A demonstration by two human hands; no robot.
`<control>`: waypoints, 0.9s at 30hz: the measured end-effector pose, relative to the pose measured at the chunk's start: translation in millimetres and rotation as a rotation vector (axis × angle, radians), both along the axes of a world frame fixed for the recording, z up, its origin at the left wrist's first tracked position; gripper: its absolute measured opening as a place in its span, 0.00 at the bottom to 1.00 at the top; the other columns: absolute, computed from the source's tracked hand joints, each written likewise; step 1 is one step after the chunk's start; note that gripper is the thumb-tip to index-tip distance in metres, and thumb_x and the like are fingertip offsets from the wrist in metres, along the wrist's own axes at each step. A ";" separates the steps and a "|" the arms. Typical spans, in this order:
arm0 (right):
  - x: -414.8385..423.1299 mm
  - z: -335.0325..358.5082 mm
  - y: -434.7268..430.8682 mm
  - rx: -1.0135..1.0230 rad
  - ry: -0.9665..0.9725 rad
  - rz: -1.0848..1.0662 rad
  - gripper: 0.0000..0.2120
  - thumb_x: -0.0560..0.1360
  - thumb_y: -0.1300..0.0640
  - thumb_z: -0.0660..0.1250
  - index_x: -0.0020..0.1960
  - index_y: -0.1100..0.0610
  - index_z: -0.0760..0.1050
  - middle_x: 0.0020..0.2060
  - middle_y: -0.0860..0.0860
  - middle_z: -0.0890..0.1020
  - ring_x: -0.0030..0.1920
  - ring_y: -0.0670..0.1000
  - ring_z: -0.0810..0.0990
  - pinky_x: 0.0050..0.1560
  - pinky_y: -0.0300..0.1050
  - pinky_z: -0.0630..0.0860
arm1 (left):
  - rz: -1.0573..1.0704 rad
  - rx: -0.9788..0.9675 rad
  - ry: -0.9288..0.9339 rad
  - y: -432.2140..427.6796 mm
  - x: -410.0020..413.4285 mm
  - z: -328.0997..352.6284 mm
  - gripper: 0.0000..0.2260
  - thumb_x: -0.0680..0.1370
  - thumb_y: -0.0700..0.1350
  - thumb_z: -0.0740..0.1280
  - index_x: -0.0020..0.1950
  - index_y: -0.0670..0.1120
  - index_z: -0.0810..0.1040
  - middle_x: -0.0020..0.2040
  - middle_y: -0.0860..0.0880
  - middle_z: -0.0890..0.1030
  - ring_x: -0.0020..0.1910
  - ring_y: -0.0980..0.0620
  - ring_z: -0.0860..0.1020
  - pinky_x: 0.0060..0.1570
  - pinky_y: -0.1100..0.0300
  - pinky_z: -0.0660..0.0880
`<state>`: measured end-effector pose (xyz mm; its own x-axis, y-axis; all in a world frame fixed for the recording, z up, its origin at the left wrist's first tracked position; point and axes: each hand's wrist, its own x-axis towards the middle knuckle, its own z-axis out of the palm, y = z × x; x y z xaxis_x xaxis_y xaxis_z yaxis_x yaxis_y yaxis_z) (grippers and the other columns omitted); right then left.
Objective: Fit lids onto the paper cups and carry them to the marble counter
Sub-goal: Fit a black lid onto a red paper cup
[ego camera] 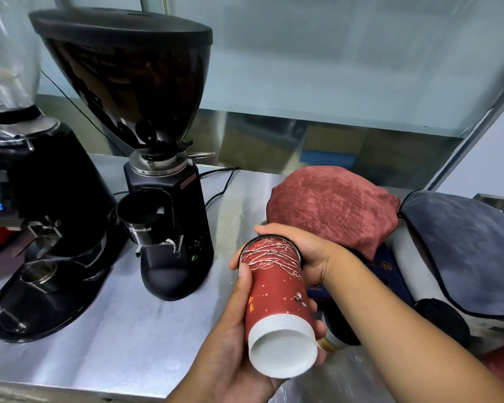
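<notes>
Café prep station, two black coffee grinders on a steel counter, folded cloths

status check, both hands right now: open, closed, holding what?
left hand: closed round the body of the red paper cup, which is tilted with its base toward the camera.
right hand: gripping the black lid at the cup's mouth.

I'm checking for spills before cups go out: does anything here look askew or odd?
The red paper cup lies tipped over in the left hand, white base towards the camera, while the right hand presses a black lid onto its far end. Odd for a drink cup, yet no spill shows.
</notes>
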<state>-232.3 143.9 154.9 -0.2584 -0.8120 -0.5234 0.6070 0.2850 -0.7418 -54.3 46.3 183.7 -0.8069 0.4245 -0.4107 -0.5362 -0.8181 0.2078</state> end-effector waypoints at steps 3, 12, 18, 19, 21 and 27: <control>-1.7 6.1 -3.0 0.117 0.021 0.052 0.34 0.71 0.40 0.68 0.67 0.63 0.70 0.53 0.61 0.76 0.48 0.55 0.77 0.68 0.55 0.69 | 0.001 0.015 -0.039 3.0 0.9 1.4 0.41 0.66 0.65 0.70 0.66 0.34 0.75 0.48 0.34 0.80 0.37 0.36 0.82 0.36 0.43 0.81; 3.8 -10.5 2.3 -0.283 -0.100 0.055 0.48 0.74 0.27 0.62 0.77 0.65 0.65 0.72 0.69 0.66 0.66 0.62 0.71 0.73 0.59 0.64 | 0.079 0.006 0.035 -0.1 -0.4 -1.0 0.33 0.68 0.62 0.71 0.61 0.36 0.80 0.47 0.34 0.80 0.35 0.38 0.82 0.33 0.49 0.80; 18.0 -22.5 1.3 -0.553 -0.146 -0.026 0.45 0.76 0.31 0.62 0.81 0.61 0.59 0.78 0.71 0.55 0.73 0.68 0.61 0.73 0.61 0.64 | 0.091 0.056 0.079 1.9 0.5 3.3 0.36 0.64 0.61 0.72 0.63 0.38 0.79 0.47 0.35 0.79 0.34 0.39 0.81 0.31 0.49 0.81; 20.4 -23.1 1.4 -0.560 -0.151 -0.057 0.46 0.75 0.33 0.64 0.81 0.62 0.58 0.78 0.72 0.51 0.73 0.68 0.60 0.72 0.60 0.64 | 0.093 0.058 0.086 2.2 0.5 4.4 0.36 0.63 0.61 0.73 0.64 0.40 0.78 0.47 0.36 0.79 0.34 0.39 0.81 0.30 0.50 0.81; 24.0 -22.8 1.6 -0.548 -0.138 -0.116 0.47 0.74 0.35 0.68 0.80 0.63 0.59 0.76 0.71 0.54 0.67 0.63 0.71 0.67 0.56 0.71 | 0.087 0.062 0.095 3.4 0.8 5.7 0.37 0.62 0.61 0.73 0.64 0.40 0.78 0.46 0.36 0.79 0.33 0.40 0.81 0.30 0.50 0.81; 25.2 -20.9 5.7 -0.458 -0.153 -0.123 0.39 0.78 0.36 0.63 0.76 0.64 0.67 0.57 0.62 0.82 0.56 0.56 0.83 0.61 0.51 0.78 | 0.093 0.088 0.054 5.6 3.8 2.2 0.35 0.64 0.63 0.72 0.59 0.36 0.80 0.46 0.36 0.80 0.33 0.39 0.81 0.31 0.49 0.81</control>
